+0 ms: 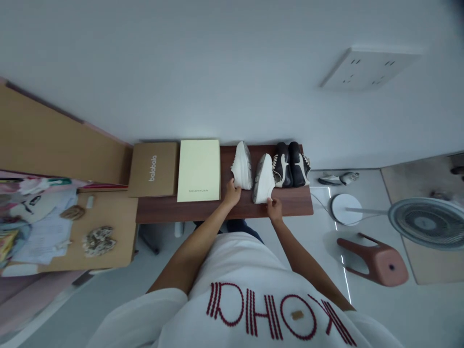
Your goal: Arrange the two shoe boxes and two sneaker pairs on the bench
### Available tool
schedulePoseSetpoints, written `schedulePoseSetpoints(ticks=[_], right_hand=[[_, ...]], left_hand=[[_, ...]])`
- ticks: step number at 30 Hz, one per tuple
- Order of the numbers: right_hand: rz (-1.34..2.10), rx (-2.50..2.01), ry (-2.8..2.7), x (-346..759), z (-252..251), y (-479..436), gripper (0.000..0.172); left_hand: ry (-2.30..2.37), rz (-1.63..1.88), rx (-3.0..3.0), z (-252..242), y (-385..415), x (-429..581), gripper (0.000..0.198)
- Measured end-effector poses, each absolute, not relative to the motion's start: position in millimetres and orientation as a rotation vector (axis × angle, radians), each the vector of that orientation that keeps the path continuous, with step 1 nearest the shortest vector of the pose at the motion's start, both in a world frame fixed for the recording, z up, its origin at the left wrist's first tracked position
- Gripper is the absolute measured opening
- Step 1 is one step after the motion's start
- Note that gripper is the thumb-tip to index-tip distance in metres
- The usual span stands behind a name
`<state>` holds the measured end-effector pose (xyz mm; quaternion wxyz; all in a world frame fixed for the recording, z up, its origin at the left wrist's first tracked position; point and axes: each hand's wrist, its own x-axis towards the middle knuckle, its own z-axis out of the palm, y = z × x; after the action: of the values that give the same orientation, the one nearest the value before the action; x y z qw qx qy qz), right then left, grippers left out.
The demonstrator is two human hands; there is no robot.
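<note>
Two white sneakers lie on their sides on a dark wooden bench top [170, 211] against the wall. My left hand [232, 193] grips the heel end of the left white sneaker [242, 166]. At the heel of the right white sneaker [264, 180], my right hand [274, 210] has its fingers closed on the shoe's edge. Just to the right, a pair of black and white shoes [282, 164] lies side by side, close against the right sneaker. Left of the sneakers is a pale yellow shoebox [198, 169], its lid on.
Beside the yellow box sits a brown shoebox [154, 169]. A cluttered desk [119, 241] adjoins the bench at left. On the floor to the right are a pink stool [387, 265], a standing fan [427, 223] and another pair of shoes [339, 179].
</note>
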<state>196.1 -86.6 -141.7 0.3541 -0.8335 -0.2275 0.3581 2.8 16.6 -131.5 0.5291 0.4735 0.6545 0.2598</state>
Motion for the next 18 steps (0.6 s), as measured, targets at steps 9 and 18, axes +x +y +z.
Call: schedulePoseSetpoints(ticks=[9, 18], right_hand=[[0.969, -1.792, -1.19, 95, -106, -92, 0.055], [1.548, -1.815, -0.553, -3, -114, 12, 0.04]], left_hand=[[2.096, 0.785, 1.004, -109, -44, -195, 0.049], [1.563, 0.668, 0.986, -102, -2, -219, 0.06]])
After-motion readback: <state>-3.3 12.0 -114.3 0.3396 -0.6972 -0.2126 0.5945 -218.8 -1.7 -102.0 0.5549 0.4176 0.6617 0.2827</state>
